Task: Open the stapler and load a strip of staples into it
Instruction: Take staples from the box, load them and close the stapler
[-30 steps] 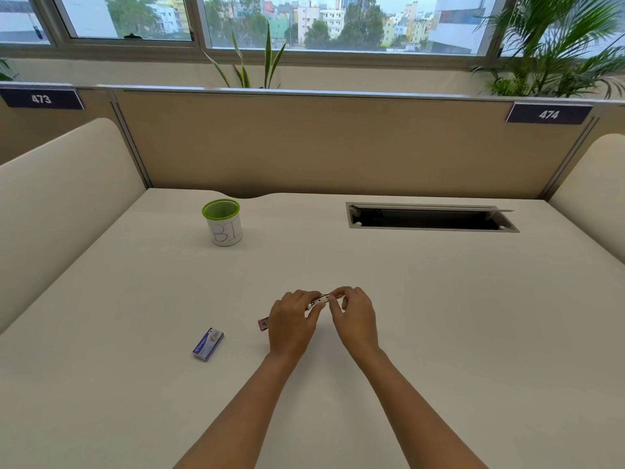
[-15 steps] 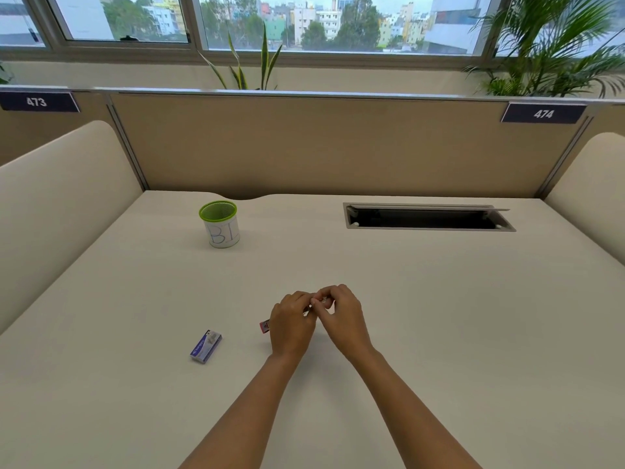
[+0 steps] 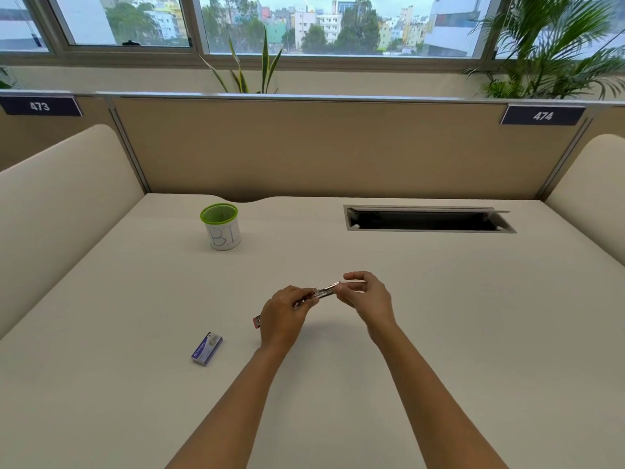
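A small stapler [image 3: 323, 293] with a silver metal channel and a pink rear end is held just above the desk's middle. My left hand [image 3: 282, 316] grips its rear half, hiding most of the body; only the pink tip shows to the left of that hand. My right hand [image 3: 367, 297] pinches the front end of the metal part with thumb and fingers. I cannot tell whether a staple strip lies in the channel. A blue and white staple box [image 3: 207, 348] lies on the desk to the left of my left hand.
A white cup with a green mesh rim [image 3: 221, 226] stands at the back left. A dark cable slot [image 3: 429, 220] is cut into the white desk [image 3: 473, 333] at the back right. Beige partitions enclose the desk on three sides.
My right hand has moved right and away from my left hand, so more of the stapler's silver front part shows between them. The staple box and cup have not moved.
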